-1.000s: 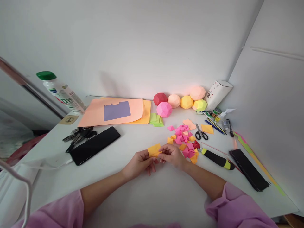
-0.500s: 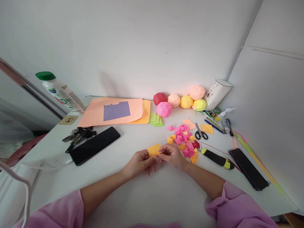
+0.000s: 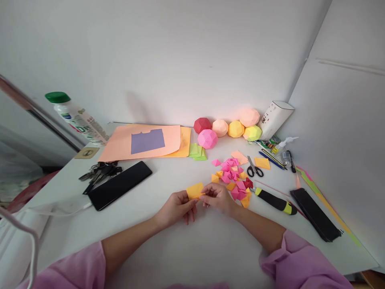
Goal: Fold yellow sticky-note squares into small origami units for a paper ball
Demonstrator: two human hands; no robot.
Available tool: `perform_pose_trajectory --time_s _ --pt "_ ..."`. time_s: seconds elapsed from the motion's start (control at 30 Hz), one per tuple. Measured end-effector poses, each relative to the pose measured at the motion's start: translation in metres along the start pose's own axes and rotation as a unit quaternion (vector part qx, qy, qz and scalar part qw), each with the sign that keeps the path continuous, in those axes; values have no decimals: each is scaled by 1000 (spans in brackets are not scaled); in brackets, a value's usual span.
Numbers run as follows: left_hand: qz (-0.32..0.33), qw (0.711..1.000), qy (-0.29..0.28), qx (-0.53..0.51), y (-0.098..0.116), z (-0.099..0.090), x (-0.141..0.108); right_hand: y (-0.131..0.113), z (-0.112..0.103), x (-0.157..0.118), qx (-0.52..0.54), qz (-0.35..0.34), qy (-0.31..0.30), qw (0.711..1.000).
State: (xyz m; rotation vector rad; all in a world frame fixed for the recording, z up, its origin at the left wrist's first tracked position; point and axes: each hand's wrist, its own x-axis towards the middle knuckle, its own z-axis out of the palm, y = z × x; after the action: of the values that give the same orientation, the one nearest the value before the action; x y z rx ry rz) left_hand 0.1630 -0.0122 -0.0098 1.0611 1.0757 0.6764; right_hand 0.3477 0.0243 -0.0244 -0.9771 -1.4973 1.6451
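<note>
A small orange-yellow piece of paper point(image 3: 195, 190) is held between my two hands, above the front middle of the table. My left hand point(image 3: 177, 207) pinches its left part between thumb and fingers, with the lower fingers hanging loose. Thumb and fingertips of my right hand point(image 3: 219, 196) close on its right corner. Just past my right hand lies a pile of small folded paper pieces point(image 3: 231, 174) in pink, orange and red. Scissors point(image 3: 254, 167) and an orange paper square point(image 3: 262, 163) lie beyond that pile.
Faceted paper balls point(image 3: 207, 139) line the wall, beside a white paper container point(image 3: 276, 120). A utility knife point(image 3: 275, 200) and black case point(image 3: 315, 214) lie right. At left are paper sheets point(image 3: 120, 144), green squares point(image 3: 198, 152), a phone point(image 3: 122, 185), keys point(image 3: 104, 171) and a bottle point(image 3: 80, 120).
My hands and the paper stay in nearly the same place. The lower fingers of my left hand have shifted slightly; nothing was let go.
</note>
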Motion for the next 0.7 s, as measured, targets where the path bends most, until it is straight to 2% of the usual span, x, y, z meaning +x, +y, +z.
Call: perform_pose_trajectory --time_s 0.53,0.7 --pt "3 1000 -11 2 -3 0 3 -8 3 0 11 25 4 1000" --pt "10 1000 -3 9 0 3 2 -4 0 1 12 6 -13 1000"
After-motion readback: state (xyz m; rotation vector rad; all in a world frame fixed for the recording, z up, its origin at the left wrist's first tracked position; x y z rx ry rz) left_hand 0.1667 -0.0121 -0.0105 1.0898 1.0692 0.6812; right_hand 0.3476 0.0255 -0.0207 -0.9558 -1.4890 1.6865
